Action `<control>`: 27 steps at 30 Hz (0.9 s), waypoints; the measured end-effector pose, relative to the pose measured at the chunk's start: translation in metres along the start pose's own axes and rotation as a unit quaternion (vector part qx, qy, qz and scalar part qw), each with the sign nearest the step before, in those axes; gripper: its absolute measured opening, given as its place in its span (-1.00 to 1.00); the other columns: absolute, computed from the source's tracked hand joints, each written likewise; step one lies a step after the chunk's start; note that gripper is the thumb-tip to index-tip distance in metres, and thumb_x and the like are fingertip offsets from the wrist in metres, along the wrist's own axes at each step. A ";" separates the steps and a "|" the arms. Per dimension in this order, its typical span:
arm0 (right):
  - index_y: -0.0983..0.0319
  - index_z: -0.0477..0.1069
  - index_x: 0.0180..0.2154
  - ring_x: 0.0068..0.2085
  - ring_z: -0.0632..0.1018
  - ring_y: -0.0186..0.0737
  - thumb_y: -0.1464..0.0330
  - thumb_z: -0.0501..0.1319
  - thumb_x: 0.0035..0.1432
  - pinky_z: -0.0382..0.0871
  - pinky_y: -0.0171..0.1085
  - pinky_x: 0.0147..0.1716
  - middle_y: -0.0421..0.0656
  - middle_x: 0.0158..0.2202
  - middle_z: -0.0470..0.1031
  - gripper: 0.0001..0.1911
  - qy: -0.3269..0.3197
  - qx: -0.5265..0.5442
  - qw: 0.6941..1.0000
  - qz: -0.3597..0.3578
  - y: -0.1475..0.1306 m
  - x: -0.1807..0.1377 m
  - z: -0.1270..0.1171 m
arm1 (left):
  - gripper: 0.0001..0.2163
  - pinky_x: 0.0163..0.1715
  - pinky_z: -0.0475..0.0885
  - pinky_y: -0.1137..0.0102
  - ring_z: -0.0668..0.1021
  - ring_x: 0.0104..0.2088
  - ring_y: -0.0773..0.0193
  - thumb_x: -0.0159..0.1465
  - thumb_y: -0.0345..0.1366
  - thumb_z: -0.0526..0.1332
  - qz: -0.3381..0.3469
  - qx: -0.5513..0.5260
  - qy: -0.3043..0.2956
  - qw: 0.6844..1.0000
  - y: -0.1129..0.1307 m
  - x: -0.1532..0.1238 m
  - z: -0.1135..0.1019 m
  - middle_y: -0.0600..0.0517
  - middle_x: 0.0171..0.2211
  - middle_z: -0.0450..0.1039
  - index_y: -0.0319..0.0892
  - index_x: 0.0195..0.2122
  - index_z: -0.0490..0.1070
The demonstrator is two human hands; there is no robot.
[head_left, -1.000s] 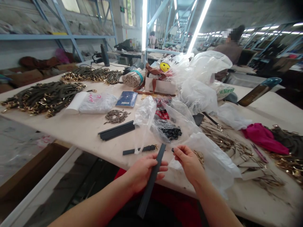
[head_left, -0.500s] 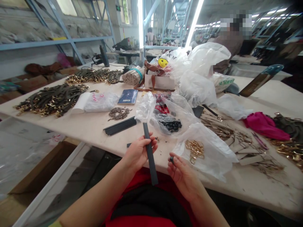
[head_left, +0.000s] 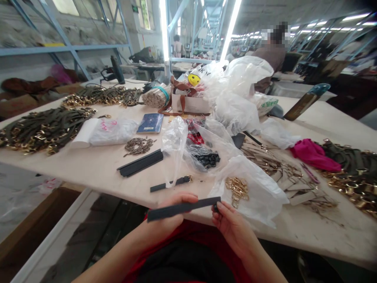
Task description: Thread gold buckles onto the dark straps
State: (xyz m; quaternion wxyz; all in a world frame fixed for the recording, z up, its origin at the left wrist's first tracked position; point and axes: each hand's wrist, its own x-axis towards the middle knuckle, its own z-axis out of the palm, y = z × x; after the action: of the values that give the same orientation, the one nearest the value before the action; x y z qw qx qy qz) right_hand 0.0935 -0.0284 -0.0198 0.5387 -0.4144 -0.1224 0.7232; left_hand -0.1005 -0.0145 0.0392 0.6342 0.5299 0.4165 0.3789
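Observation:
A flat black strap lies crosswise in my left hand, its fingers closed around the strap's middle. The strap's right end reaches the fingertips of my right hand. Pinched in those fingertips is a small black loop, partly hidden by the thumb. Whether the strap's end is inside the loop or only beside it, I cannot tell. Just beyond my hands lies a short black strap with a gold buckle. Behind it, a clear plastic bag contains small black loops.
On the table are stacked black straps, a blue booklet and gold clasps on white plastic. Olive straps with gold hardware are heaped left; beige straps and a magenta cloth lie right. A person sits behind.
The strap has swung from nearly upright to nearly level, bringing its end to my right fingertips. The short buckled strap on the table has come into fuller view.

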 end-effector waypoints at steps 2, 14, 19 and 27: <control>0.27 0.43 -0.46 -0.54 0.38 -0.47 0.34 0.41 -0.20 0.33 -0.47 -0.53 -0.25 -0.53 0.43 -0.77 0.004 -0.015 1.000 -0.006 -0.006 0.002 -0.007 | -0.74 -0.09 0.34 0.31 0.49 -0.16 0.15 0.06 -0.33 0.24 -0.108 -0.047 -0.095 0.988 -0.004 -0.004 -0.008 -0.05 -0.18 0.48 -0.20 -0.19 0.45; 0.24 0.43 -0.47 -0.47 0.46 -0.42 0.34 0.41 -0.22 0.41 -0.42 -0.43 -0.23 -0.44 0.50 -0.77 0.042 0.008 0.999 -0.005 0.008 0.010 0.000 | -0.78 -0.68 0.17 0.60 0.38 -0.68 0.49 0.22 -0.29 0.02 -0.217 -0.076 -0.126 0.965 -0.022 0.023 0.012 0.05 -0.54 0.43 -0.25 -0.16 0.28; 0.26 0.43 -0.44 -0.50 0.44 -0.43 0.33 0.40 -0.20 0.36 -0.47 -0.57 -0.23 -0.46 0.49 -0.77 0.052 0.056 0.997 0.017 0.009 0.012 -0.004 | -0.80 -0.67 0.18 0.59 0.36 -0.68 0.48 0.18 -0.33 0.00 -0.230 -0.051 -0.149 0.960 -0.024 0.020 0.014 0.08 -0.54 0.40 -0.24 -0.20 0.28; 0.18 0.44 -0.26 -0.45 0.43 -0.45 0.27 0.38 -0.17 0.36 -0.45 -0.42 -0.27 -0.39 0.47 -0.64 0.026 -0.053 0.997 -0.059 0.013 0.004 0.000 | -0.77 -0.56 0.22 0.49 0.34 -0.60 0.39 0.24 -0.28 -0.09 -0.090 0.275 -0.111 0.951 -0.029 0.020 0.020 0.14 -0.62 0.26 -0.19 -0.46 0.26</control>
State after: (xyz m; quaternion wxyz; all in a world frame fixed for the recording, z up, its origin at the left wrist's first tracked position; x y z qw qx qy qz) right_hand 0.0841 -0.0302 -0.0297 0.5608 -0.4532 -0.1700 0.6717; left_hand -0.0734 -0.0074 0.0096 0.5377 0.6826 0.4775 0.1298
